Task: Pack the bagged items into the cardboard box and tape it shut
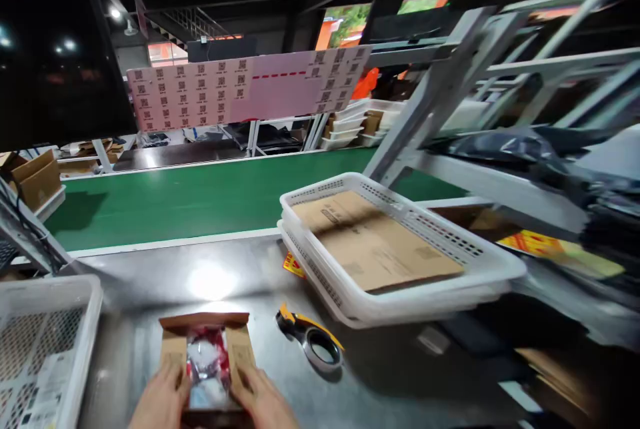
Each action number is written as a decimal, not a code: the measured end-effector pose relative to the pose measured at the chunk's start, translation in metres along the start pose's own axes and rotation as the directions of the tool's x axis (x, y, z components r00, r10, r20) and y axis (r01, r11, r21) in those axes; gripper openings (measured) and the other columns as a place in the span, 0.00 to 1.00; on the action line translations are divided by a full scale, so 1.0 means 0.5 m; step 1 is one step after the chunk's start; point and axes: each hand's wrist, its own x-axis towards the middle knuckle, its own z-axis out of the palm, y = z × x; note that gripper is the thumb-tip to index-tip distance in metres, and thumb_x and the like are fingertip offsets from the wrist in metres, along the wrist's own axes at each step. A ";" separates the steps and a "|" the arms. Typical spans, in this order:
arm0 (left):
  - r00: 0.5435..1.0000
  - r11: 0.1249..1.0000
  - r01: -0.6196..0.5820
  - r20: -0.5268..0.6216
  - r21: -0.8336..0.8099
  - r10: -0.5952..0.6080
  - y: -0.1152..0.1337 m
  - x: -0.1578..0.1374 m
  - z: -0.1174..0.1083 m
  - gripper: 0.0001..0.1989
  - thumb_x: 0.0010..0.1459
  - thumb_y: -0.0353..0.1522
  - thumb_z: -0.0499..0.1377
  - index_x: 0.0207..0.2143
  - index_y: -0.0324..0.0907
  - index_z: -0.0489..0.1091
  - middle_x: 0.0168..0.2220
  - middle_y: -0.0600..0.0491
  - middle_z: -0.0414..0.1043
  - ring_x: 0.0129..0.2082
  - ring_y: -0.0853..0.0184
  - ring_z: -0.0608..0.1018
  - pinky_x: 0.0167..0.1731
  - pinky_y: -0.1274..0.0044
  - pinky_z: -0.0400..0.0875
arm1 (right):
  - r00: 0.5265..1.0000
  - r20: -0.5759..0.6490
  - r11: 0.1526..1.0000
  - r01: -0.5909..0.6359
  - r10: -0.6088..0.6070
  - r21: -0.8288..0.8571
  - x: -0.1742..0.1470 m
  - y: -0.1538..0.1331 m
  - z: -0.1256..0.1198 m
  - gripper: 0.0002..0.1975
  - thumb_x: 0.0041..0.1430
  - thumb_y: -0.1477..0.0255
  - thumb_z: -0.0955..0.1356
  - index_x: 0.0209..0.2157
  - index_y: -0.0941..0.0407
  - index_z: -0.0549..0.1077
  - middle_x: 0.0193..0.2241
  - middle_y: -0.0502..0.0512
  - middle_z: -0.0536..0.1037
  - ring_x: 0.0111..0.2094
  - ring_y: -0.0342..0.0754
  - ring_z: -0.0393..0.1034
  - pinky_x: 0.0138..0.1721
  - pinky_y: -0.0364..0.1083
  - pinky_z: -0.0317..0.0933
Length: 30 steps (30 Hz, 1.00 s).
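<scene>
A small open cardboard box [173, 347] sits on the metal table in front of me. Inside it lies a clear plastic-wrapped item [206, 357] with red and white parts. My left hand [163, 397] grips the box's left side flap, fingers bent over it. On the opposite side, my right hand [264, 399] holds the right flap in the same way. A yellow and black tape dispenser [336, 338] lies to the right of the box, apart from both hands.
Stacked white baskets [365, 304] at the right hold flat cardboard [380, 242]. Another white basket [93, 322] with labelled papers stands at the left edge. Behind the metal table [150, 276] runs a green conveyor belt [200, 199], below a pink QR-code board [280, 99].
</scene>
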 end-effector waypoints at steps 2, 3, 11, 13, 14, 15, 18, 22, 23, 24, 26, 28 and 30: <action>0.999 0.987 -0.029 -0.016 0.159 0.032 -0.002 0.034 -0.005 0.30 0.67 0.55 0.61 0.54 0.40 0.81 0.45 0.38 0.79 0.44 0.44 0.83 0.44 0.55 0.81 | 0.990 0.136 0.988 0.046 -0.026 -0.145 0.036 -0.021 -0.017 0.25 0.51 0.79 0.83 0.52 0.51 0.86 0.51 0.61 0.79 0.50 0.69 0.75 0.56 0.59 0.72; 0.988 0.970 -0.100 -0.091 0.223 0.123 -0.006 0.051 -0.009 0.24 0.70 0.49 0.59 0.52 0.41 0.81 0.43 0.40 0.80 0.42 0.47 0.83 0.42 0.58 0.81 | 0.987 0.158 0.980 0.058 -0.027 -0.189 0.057 -0.024 -0.024 0.18 0.54 0.79 0.83 0.46 0.53 0.86 0.46 0.59 0.80 0.46 0.67 0.76 0.54 0.60 0.72; 0.676 0.738 -0.062 -0.515 0.672 0.526 -0.045 0.148 -0.049 0.51 0.66 0.60 0.60 0.71 0.25 0.64 0.69 0.24 0.65 0.69 0.40 0.69 0.74 0.48 0.42 | 0.878 -0.475 0.997 -0.070 0.057 -0.010 0.098 0.111 0.104 0.62 0.50 0.76 0.78 0.79 0.66 0.45 0.74 0.80 0.48 0.73 0.76 0.48 0.71 0.71 0.55; 0.717 0.754 -0.052 -0.501 0.655 0.485 -0.051 0.128 -0.031 0.42 0.72 0.55 0.57 0.69 0.27 0.66 0.65 0.35 0.74 0.62 0.50 0.76 0.73 0.55 0.54 | 0.891 -0.442 0.990 0.050 -0.102 -0.128 0.089 0.109 0.107 0.64 0.55 0.75 0.75 0.81 0.61 0.33 0.77 0.76 0.36 0.76 0.77 0.33 0.72 0.78 0.44; 0.727 0.749 -0.071 -0.480 0.658 0.490 -0.054 0.111 -0.018 0.33 0.74 0.48 0.56 0.68 0.33 0.70 0.63 0.41 0.77 0.60 0.55 0.78 0.69 0.60 0.62 | 0.925 -0.335 0.977 0.127 -0.179 -0.172 0.086 0.100 0.096 0.61 0.58 0.75 0.73 0.82 0.59 0.34 0.78 0.73 0.37 0.77 0.75 0.31 0.73 0.79 0.39; 0.737 0.735 -0.093 -0.450 0.671 0.504 -0.056 0.092 -0.005 0.26 0.73 0.42 0.56 0.67 0.39 0.73 0.63 0.46 0.77 0.59 0.58 0.79 0.64 0.63 0.69 | 0.954 -0.198 0.965 0.187 -0.223 -0.186 0.085 0.087 0.081 0.56 0.61 0.74 0.72 0.82 0.60 0.40 0.77 0.71 0.42 0.77 0.74 0.33 0.73 0.79 0.34; 0.744 0.669 -0.120 -0.380 0.733 0.550 -0.064 0.041 0.026 0.26 0.67 0.39 0.58 0.65 0.46 0.78 0.70 0.50 0.70 0.66 0.50 0.75 0.55 0.61 0.77 | 0.969 0.151 0.964 0.217 -0.194 -0.152 0.087 0.059 0.037 0.44 0.67 0.70 0.74 0.79 0.66 0.58 0.75 0.69 0.50 0.76 0.70 0.40 0.75 0.71 0.24; 0.779 0.668 -0.087 -0.368 0.739 0.508 -0.076 0.019 0.041 0.41 0.64 0.39 0.60 0.79 0.47 0.60 0.77 0.48 0.58 0.73 0.37 0.64 0.55 0.53 0.78 | 0.947 0.122 0.945 0.312 -0.299 -0.104 0.092 0.126 0.029 0.37 0.71 0.68 0.72 0.76 0.64 0.65 0.74 0.65 0.56 0.75 0.64 0.48 0.76 0.63 0.23; 0.783 0.684 -0.114 -0.358 0.721 0.508 -0.081 0.019 0.043 0.44 0.65 0.39 0.60 0.81 0.46 0.54 0.78 0.48 0.56 0.76 0.38 0.61 0.56 0.56 0.79 | 0.953 0.066 0.946 0.303 -0.297 -0.112 0.092 0.166 0.028 0.33 0.72 0.69 0.69 0.75 0.62 0.66 0.73 0.63 0.60 0.74 0.62 0.51 0.77 0.62 0.29; 0.790 0.703 -0.142 -0.349 0.697 0.504 -0.085 0.020 0.046 0.45 0.67 0.39 0.59 0.82 0.44 0.50 0.79 0.47 0.54 0.78 0.39 0.57 0.58 0.58 0.79 | 0.968 -0.025 0.959 0.242 -0.248 -0.149 0.089 0.213 0.024 0.32 0.72 0.72 0.66 0.74 0.61 0.68 0.72 0.62 0.63 0.74 0.60 0.53 0.77 0.62 0.37; 0.805 0.751 -0.164 -0.354 0.639 0.477 -0.093 0.023 0.052 0.43 0.70 0.38 0.58 0.82 0.42 0.49 0.79 0.46 0.52 0.80 0.40 0.51 0.60 0.58 0.79 | 0.978 -0.207 0.973 -0.018 -0.031 -0.228 0.079 0.313 0.005 0.31 0.71 0.79 0.59 0.73 0.69 0.66 0.71 0.73 0.61 0.74 0.64 0.51 0.76 0.66 0.45; 0.827 0.802 -0.183 -0.353 0.568 0.438 -0.099 0.030 0.056 0.39 0.72 0.36 0.56 0.82 0.43 0.51 0.80 0.47 0.51 0.80 0.40 0.49 0.64 0.54 0.76 | 0.935 -0.298 0.926 -0.273 0.191 -0.263 0.065 0.402 -0.026 0.34 0.62 0.84 0.59 0.69 0.76 0.66 0.70 0.84 0.58 0.73 0.73 0.51 0.72 0.71 0.51; 0.850 0.860 -0.237 -0.333 0.452 0.409 -0.103 0.043 0.056 0.36 0.74 0.35 0.55 0.81 0.46 0.54 0.79 0.50 0.53 0.80 0.43 0.50 0.68 0.52 0.71 | 0.896 -0.275 0.861 -0.421 0.347 -0.285 0.051 0.465 -0.056 0.29 0.55 0.85 0.63 0.58 0.72 0.75 0.59 0.86 0.72 0.62 0.80 0.68 0.61 0.70 0.65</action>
